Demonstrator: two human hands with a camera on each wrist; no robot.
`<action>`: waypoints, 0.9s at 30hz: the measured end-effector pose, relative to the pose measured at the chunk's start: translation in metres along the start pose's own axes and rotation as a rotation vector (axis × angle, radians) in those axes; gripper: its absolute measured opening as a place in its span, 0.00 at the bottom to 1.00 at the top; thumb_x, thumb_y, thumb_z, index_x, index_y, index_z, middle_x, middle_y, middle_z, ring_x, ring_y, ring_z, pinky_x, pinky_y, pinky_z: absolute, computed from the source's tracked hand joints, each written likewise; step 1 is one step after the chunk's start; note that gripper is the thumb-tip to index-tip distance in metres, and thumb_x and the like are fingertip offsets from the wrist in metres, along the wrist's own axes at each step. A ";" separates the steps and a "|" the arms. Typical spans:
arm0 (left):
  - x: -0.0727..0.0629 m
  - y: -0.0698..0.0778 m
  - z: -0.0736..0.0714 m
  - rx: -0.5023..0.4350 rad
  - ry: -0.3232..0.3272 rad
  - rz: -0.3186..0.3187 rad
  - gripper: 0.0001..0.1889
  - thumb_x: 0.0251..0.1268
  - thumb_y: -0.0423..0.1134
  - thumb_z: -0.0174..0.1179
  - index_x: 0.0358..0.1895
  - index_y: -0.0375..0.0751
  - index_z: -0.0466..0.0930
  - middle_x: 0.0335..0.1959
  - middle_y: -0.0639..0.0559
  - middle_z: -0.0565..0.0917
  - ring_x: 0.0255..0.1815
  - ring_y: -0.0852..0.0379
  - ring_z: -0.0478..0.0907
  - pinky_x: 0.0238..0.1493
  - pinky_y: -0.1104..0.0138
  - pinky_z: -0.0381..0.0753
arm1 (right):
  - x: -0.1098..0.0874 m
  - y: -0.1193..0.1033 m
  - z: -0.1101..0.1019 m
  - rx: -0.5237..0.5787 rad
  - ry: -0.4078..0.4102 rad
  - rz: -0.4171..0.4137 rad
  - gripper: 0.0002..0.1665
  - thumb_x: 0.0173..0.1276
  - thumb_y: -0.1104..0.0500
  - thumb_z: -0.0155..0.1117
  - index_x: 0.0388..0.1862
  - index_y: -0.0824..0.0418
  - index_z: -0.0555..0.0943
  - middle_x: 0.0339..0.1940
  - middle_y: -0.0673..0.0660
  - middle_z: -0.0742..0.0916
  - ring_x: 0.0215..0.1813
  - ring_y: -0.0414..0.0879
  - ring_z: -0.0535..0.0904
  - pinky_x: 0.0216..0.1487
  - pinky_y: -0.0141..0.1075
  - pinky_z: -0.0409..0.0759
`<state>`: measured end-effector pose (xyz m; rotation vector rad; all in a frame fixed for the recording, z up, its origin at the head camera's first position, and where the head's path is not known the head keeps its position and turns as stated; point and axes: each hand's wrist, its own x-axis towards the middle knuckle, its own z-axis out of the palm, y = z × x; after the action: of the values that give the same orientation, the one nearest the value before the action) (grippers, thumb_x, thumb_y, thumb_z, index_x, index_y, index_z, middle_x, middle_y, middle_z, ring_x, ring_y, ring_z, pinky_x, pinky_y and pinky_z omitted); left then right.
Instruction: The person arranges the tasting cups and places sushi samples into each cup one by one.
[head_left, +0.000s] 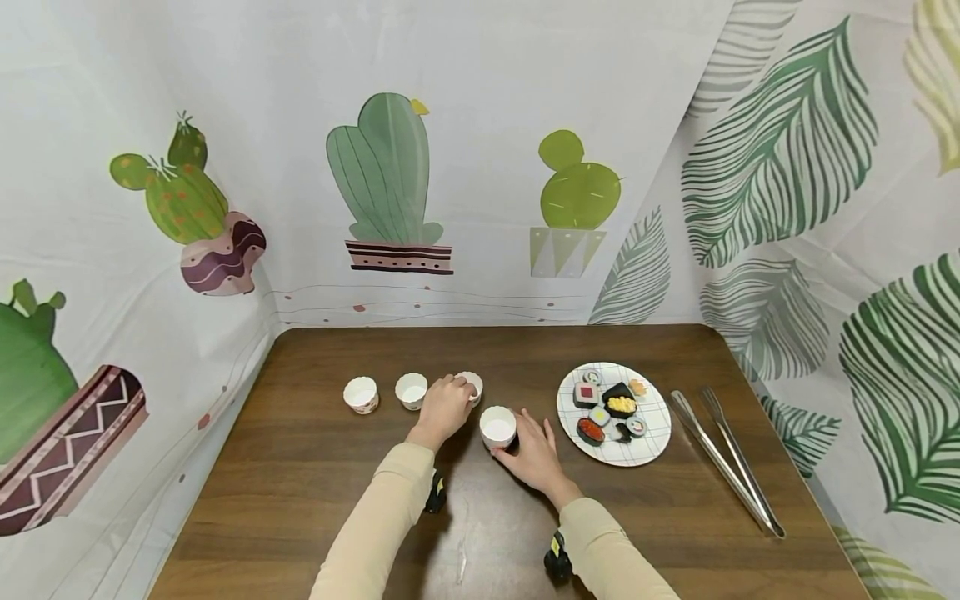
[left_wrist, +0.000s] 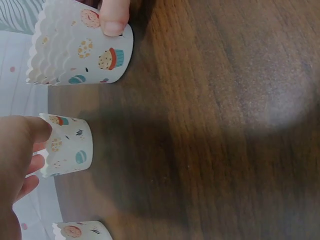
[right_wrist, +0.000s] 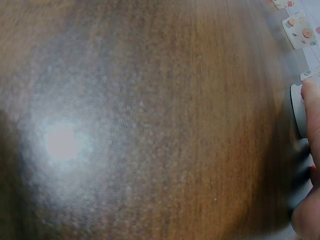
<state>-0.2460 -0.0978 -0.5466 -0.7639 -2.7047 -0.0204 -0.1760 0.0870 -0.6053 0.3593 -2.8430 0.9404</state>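
Four would be too many to number, so several white paper baking cups with printed cupcakes stand in a row on the table. My left hand point(head_left: 444, 410) grips the rim of one baking cup point(left_wrist: 71, 147), which is partly hidden by the fingers in the head view. My right hand point(head_left: 534, 454) holds the nearest baking cup point(head_left: 498, 428) between thumb and fingers, at its right side. In the left wrist view a fingertip presses on that cup's printed wall. Both cups look upright. Further left stand a baking cup point(head_left: 411, 392) and a leftmost baking cup point(head_left: 362, 396), untouched.
Right of the hands lies a round checked plate point(head_left: 651, 442) bearing several toy-like sushi pieces point(head_left: 621, 405). Metal tongs point(head_left: 723, 458) lie beyond it near the table's right side. Behind the wooden table point(head_left: 300, 500) hangs a printed cloth point(head_left: 480, 167).
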 end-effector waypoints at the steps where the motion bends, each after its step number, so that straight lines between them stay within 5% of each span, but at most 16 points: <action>1: 0.000 0.000 -0.001 0.000 0.009 0.004 0.07 0.47 0.40 0.68 0.33 0.50 0.84 0.31 0.57 0.81 0.34 0.55 0.77 0.37 0.65 0.76 | 0.000 0.000 0.000 0.001 0.000 -0.001 0.44 0.51 0.43 0.69 0.64 0.59 0.67 0.61 0.57 0.76 0.68 0.54 0.64 0.65 0.60 0.49; 19: -0.013 0.003 -0.013 -0.097 0.236 0.155 0.08 0.43 0.35 0.69 0.29 0.46 0.80 0.27 0.57 0.79 0.32 0.56 0.76 0.33 0.65 0.75 | 0.000 -0.001 -0.001 -0.007 -0.007 -0.003 0.45 0.50 0.44 0.70 0.64 0.60 0.66 0.61 0.58 0.76 0.68 0.55 0.64 0.65 0.61 0.51; 27: -0.022 0.022 -0.025 -0.151 0.235 0.286 0.09 0.46 0.37 0.66 0.33 0.46 0.80 0.33 0.56 0.80 0.36 0.57 0.76 0.42 0.67 0.75 | 0.001 -0.001 -0.001 -0.013 -0.005 -0.007 0.44 0.51 0.44 0.69 0.64 0.59 0.67 0.63 0.56 0.75 0.68 0.54 0.64 0.65 0.61 0.50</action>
<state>-0.2090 -0.0923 -0.5317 -1.1123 -2.3716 -0.2341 -0.1763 0.0871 -0.6039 0.3704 -2.8486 0.9211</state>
